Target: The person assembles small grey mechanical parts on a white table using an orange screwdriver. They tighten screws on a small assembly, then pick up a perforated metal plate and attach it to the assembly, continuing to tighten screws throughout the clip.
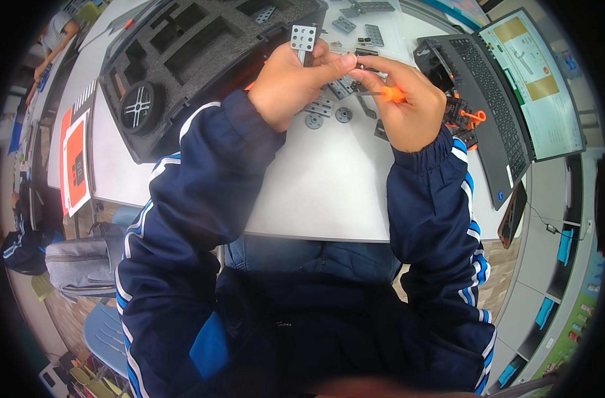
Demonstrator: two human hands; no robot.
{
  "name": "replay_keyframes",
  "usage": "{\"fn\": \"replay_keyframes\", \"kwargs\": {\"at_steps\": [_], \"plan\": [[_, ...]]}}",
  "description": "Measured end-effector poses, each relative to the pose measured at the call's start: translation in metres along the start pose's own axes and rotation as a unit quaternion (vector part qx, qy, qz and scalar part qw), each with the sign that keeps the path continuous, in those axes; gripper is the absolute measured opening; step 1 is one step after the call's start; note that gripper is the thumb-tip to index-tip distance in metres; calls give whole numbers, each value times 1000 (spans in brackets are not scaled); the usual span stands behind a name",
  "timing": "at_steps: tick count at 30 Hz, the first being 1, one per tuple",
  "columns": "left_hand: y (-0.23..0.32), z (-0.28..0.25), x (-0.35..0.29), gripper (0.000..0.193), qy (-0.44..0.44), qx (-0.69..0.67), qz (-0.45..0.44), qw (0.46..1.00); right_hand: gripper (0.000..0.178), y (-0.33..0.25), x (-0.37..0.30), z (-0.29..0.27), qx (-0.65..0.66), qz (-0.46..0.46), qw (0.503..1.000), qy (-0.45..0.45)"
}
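Observation:
My left hand (286,83) is closed around a grey perforated metal bracket (303,38), whose plate with holes sticks up above the fingers. In my right hand (415,106) an orange-handled screwdriver (392,94) is tucked against the palm, its thin shaft pointing left. The thumb and fingertips of both hands meet above the table at a small dark piece, mostly hidden by the fingers. Just below the hands lie a slotted metal beam (319,107) and two round grey discs, one of them a hub-like disc (343,115).
A black case with cut-out foam (203,56) fills the back left, with a black wheel (140,107) at its near corner. At the right stands a laptop (494,99) beside black and orange parts (463,118). A red and white booklet (77,162) lies at the table's left edge. Metal plates (374,34) lie behind.

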State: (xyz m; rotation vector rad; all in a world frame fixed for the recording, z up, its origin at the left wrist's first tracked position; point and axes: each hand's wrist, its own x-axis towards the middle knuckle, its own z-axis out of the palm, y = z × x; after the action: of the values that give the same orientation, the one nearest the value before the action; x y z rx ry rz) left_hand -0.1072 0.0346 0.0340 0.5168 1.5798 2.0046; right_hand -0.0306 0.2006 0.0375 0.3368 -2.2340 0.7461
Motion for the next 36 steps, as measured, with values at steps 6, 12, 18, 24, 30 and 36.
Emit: {"fn": "replay_keyframes", "kwargs": {"at_steps": [6,12,18,24,30,36], "plan": [[-4,1,1,25,18,26,31,999,18,-1,-1,3,-13,17,999,-27],[-7,6,1,25,28,88,83,992,15,0,4,-11,37,69,997,14],[-11,15,-2,39,56,251,160,953,15,-3,12,-24,128,75,988,48],[-13,19,-4,43,77,355,238,901,16,-11,11,-25,108,46,993,12],[-12,21,-6,45,86,418,256,867,17,-12,10,-20,90,11,996,10],[-15,19,-4,42,95,440,305,839,17,-9,10,-18,68,5,998,9]]}}
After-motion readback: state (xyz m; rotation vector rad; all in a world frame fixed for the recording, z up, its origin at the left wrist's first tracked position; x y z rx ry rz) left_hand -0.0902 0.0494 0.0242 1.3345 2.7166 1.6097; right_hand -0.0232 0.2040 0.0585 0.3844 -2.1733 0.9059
